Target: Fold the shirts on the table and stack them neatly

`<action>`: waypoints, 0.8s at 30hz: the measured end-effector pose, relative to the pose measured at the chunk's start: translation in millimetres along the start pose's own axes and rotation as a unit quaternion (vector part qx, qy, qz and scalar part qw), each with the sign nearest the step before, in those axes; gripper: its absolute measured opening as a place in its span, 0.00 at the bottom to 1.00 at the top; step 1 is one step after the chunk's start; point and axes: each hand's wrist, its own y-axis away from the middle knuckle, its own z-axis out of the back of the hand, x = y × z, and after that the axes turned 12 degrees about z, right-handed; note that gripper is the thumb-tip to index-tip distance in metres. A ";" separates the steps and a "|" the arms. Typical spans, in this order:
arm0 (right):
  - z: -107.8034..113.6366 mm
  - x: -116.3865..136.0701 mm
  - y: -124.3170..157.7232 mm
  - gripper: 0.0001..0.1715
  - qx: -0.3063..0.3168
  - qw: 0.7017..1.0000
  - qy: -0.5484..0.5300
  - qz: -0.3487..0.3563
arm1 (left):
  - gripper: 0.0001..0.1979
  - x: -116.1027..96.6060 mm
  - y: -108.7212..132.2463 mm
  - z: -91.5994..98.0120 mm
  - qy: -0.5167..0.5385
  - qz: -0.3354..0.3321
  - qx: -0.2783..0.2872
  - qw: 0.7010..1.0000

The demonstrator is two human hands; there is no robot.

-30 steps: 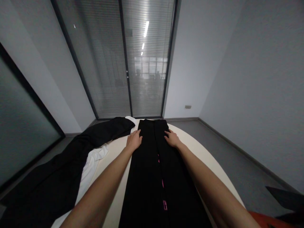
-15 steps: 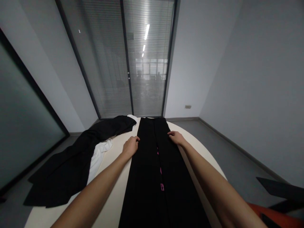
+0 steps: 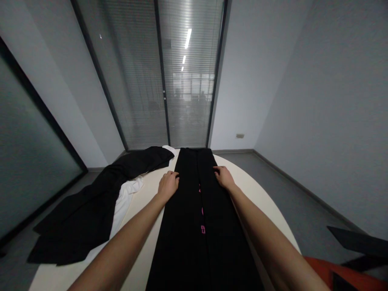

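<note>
A long black garment (image 3: 184,234) with small pink marks down its middle lies lengthwise on a cream table (image 3: 263,202), running away from me. My left hand (image 3: 167,184) rests at its left edge, fingers curled onto the cloth. At the opposite edge my right hand (image 3: 223,177) does the same, fingers bent over the fabric. Both forearms stretch along the garment's sides.
A second black garment (image 3: 87,206) is spread over the table's left side, with a white cloth (image 3: 123,202) partly under it. An orange seat (image 3: 324,270) shows at the bottom right. Glass doors with blinds (image 3: 169,81) stand behind the table.
Both hands drew back a little along the garment and moved from lying on top of it to its side edges, fingers curling in. The view lifted slightly.
</note>
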 end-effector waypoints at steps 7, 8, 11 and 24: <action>6.8 36.9 38.9 0.24 0.031 0.997 0.068 0.002 | 0.29 -20.2 79.4 18.0 -0.051 -0.186 0.127 0.973; 7.3 45.1 45.6 0.25 0.039 0.996 0.084 0.003 | 0.31 -22.6 91.5 20.3 -0.056 -0.207 0.158 0.964; 6.9 69.5 65.1 0.29 0.075 0.991 0.106 0.036 | 0.34 -25.9 122.0 25.8 -0.064 -0.237 0.192 0.950; 26.6 70.1 116.1 0.24 0.103 0.973 0.018 0.207 | 0.15 -22.0 164.0 53.9 -0.018 -0.514 0.108 0.851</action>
